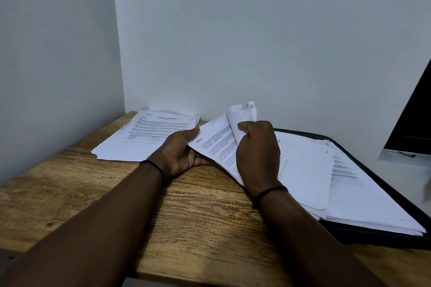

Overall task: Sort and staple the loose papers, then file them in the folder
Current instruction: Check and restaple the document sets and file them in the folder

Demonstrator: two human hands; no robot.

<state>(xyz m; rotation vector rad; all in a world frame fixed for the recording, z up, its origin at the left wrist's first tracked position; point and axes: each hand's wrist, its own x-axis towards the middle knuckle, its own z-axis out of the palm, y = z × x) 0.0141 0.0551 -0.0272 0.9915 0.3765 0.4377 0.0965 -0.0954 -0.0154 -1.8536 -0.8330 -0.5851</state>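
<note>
A stapled set of printed pages (214, 140) is held above the wooden table (191, 212) at the centre. My left hand (179, 151) grips its left edge from below, thumb on top. My right hand (256, 154) holds the upper sheets curled back and lifted, so a page headed "Section 2" shows. A loose stack of printed papers (149, 137) lies at the back left by the wall. At the right an open black folder (382, 230) holds a pile of papers (363, 196). I see no stapler.
White walls meet in a corner close behind the papers. A dark monitor (415, 119) on a pale stand rises at the far right edge. Bare wood stretches toward me in front of the stacks, ending at the table's near edge.
</note>
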